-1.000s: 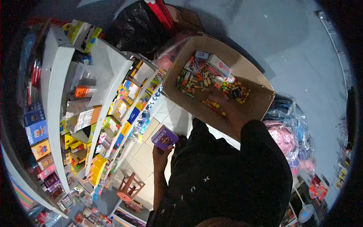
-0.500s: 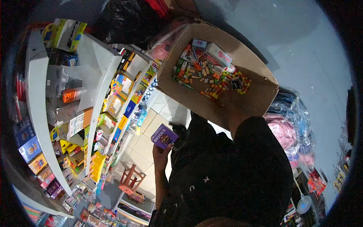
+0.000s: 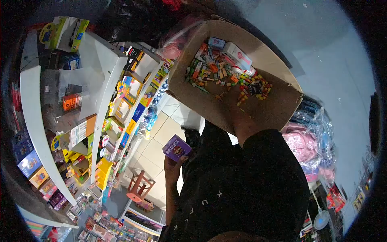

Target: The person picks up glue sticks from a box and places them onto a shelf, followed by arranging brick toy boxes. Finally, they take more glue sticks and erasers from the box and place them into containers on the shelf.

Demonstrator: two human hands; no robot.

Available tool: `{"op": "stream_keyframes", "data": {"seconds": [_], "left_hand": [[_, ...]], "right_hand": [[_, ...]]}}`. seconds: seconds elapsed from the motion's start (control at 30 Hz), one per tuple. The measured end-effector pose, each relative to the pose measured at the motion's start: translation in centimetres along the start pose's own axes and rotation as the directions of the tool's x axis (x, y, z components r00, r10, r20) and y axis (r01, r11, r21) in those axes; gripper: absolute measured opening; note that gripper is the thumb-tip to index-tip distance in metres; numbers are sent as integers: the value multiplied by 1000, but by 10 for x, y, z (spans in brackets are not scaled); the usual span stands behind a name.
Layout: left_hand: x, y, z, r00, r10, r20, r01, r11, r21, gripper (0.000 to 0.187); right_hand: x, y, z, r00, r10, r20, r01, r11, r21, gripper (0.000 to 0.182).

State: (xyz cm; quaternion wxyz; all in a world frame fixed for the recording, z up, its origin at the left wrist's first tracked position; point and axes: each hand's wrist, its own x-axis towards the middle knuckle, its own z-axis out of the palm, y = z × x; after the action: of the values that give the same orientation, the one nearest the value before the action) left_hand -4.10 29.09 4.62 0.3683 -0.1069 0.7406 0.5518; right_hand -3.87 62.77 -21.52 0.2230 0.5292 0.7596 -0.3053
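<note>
My left hand (image 3: pixel 174 165) is closed round a small purple box (image 3: pixel 177 148) printed "BRICKS", holding it upright near my waist. My right hand (image 3: pixel 240 116) reaches down inside a large open cardboard box (image 3: pixel 197 97); its fingers blend into the dim brown cardboard. Just beyond that hand lies a heap of small colourful pieces (image 3: pixel 219 74), mostly orange, yellow and green. Among them are a white box with a pink mark (image 3: pixel 238 55), a small blue-grey box (image 3: pixel 216 42) and a small black item (image 3: pixel 254 87).
White shelves (image 3: pixel 105 94) packed with boxed goods run along the left. A reddish-brown plastic stool (image 3: pixel 140 186) stands on the tiled floor. Plastic-wrapped pink bags (image 3: pixel 301 146) lie right of the cardboard box, and a black plastic bag (image 3: pixel 131 22) sits beyond the shelves.
My right hand has shifted slightly within the cardboard box, and some small pieces near it lie differently. My left hand still holds the purple box. The view has shifted a little.
</note>
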Motion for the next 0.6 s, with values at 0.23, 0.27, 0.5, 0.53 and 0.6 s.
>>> {"op": "stream_keyframes", "data": {"seconds": [0.23,0.27,0.5,0.53,0.6], "left_hand": [[-3,-1,2,1000,7,-3,-7,1000,6,46],[-3,2,3,1000,-29,3,29,999,-16,46],[2,0,5,1000,-15,-21,14,1000,-23,47],[2,0,5,999,-18,-31,18,1000,-10,47],[3,-3,5,999,-38,-22,37,999,-35,47]], "right_hand": [[6,3,-4,999,17,-40,-18,1000,-20,32],[6,4,-4,999,12,-44,-12,1000,-16,32],[0,5,-13,993,-111,-46,112,994,19,31],[0,4,-15,989,-142,-52,143,989,27,31],[2,-2,-17,973,-223,-54,225,974,30,31]]}}
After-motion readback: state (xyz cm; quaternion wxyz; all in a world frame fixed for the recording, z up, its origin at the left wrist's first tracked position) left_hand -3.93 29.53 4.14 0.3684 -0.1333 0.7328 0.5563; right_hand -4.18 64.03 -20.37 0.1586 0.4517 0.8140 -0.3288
